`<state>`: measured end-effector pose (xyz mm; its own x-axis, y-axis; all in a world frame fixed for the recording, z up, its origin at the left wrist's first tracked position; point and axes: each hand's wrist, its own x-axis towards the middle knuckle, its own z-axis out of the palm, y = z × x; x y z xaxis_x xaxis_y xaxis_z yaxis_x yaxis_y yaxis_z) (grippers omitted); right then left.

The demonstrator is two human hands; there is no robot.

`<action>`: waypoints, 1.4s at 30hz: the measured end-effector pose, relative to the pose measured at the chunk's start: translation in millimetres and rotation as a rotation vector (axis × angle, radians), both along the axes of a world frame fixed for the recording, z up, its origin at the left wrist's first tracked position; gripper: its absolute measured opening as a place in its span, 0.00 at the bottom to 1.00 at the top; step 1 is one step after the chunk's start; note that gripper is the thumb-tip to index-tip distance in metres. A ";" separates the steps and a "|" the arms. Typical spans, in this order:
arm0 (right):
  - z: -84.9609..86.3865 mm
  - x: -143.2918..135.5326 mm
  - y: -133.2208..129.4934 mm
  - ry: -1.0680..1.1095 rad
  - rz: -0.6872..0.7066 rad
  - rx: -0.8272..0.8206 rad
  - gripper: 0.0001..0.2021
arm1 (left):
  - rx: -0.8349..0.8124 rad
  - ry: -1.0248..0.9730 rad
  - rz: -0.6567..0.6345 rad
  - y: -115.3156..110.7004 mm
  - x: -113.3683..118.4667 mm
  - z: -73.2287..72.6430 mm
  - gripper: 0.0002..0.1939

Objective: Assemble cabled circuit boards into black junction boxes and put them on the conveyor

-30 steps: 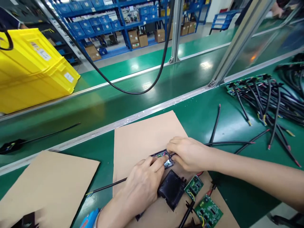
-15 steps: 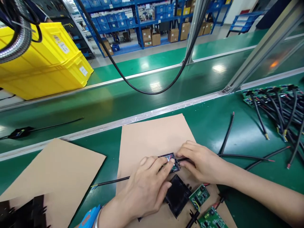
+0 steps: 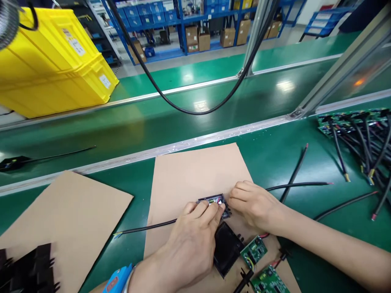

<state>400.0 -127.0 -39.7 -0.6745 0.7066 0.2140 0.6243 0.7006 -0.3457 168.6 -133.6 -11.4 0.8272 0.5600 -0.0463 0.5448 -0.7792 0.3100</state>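
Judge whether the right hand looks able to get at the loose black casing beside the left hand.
Likely yes: the loose black casing lies on the cardboard sheet near the right hand, its top largely uncovered, though the left hand crowds one edge.

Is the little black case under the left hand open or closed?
Open: no lid covers the little black case, and the electronics inside show beyond the fingers of the left hand.

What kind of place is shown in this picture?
Probably an electronics assembly workshop: circuit boards with cables on a green bench, blue shelves of bins behind.
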 end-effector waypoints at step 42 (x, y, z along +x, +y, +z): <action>75.2 16.4 44.8 -0.118 -0.016 -0.206 0.07 | 0.141 0.016 0.383 140.5 -22.8 37.5 0.14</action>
